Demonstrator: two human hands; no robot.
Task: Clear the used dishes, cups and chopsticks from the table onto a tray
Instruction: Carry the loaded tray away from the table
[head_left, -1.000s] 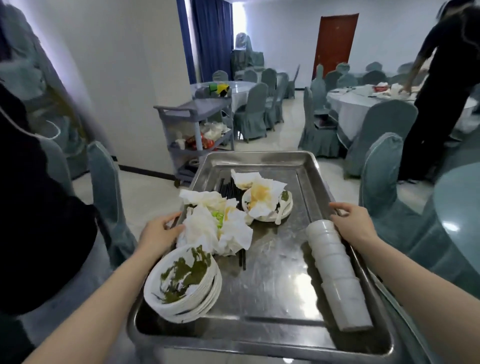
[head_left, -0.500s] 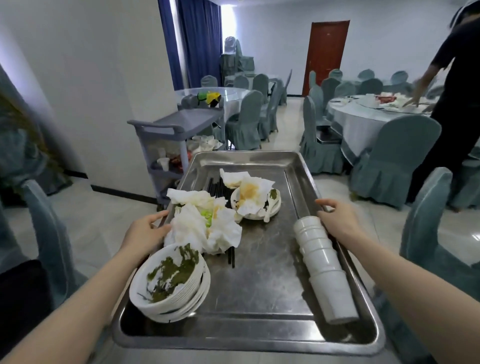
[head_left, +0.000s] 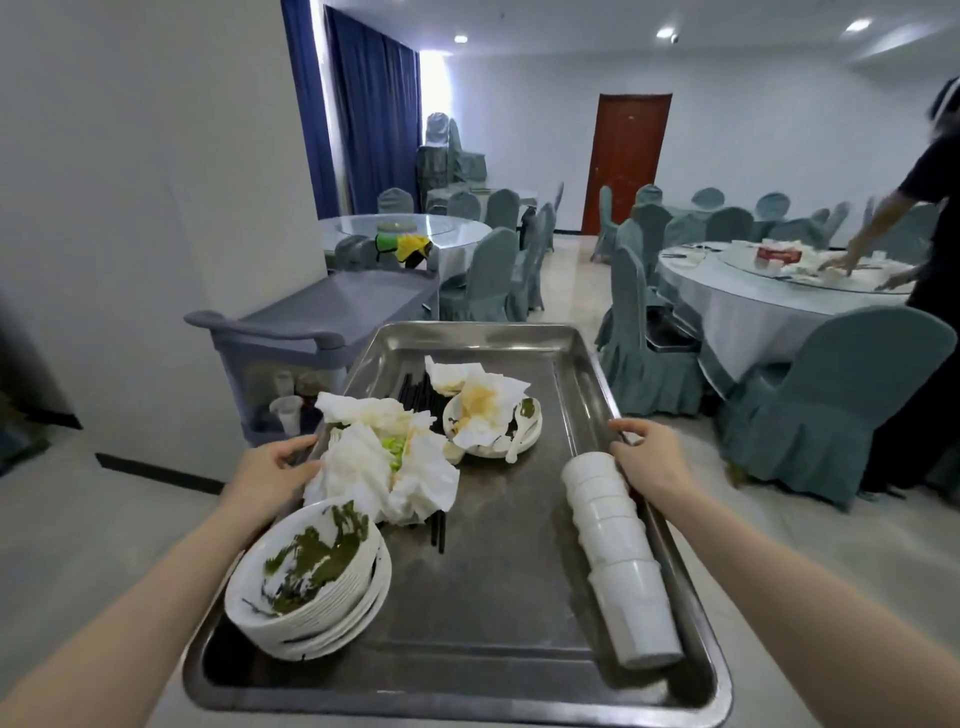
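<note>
I carry a steel tray (head_left: 498, 613) in front of me. My left hand (head_left: 270, 473) grips its left rim and my right hand (head_left: 649, 457) grips its right rim. On the tray's near left lies a tilted stack of white plates (head_left: 311, 577) smeared with green scraps. Crumpled white napkins (head_left: 384, 462) lie behind them over black chopsticks (head_left: 439, 530). Further back sits a dish (head_left: 493, 426) with a soiled napkin and a white spoon. A row of nested white cups (head_left: 618, 556) lies on its side along the right rim.
A grey service cart (head_left: 332, 312) stands just ahead on the left, with cups on its lower shelf. Covered chairs (head_left: 831, 395) and a round table (head_left: 769, 296) with used dishes are on the right, where a person in black (head_left: 924, 249) reaches over it. Another round table (head_left: 405, 234) stands behind the cart.
The view has swung right and moved forward. The dark figure and chair at the left are gone from view, and the grey cart is nearer. Both hands keep their hold on the tray.
</note>
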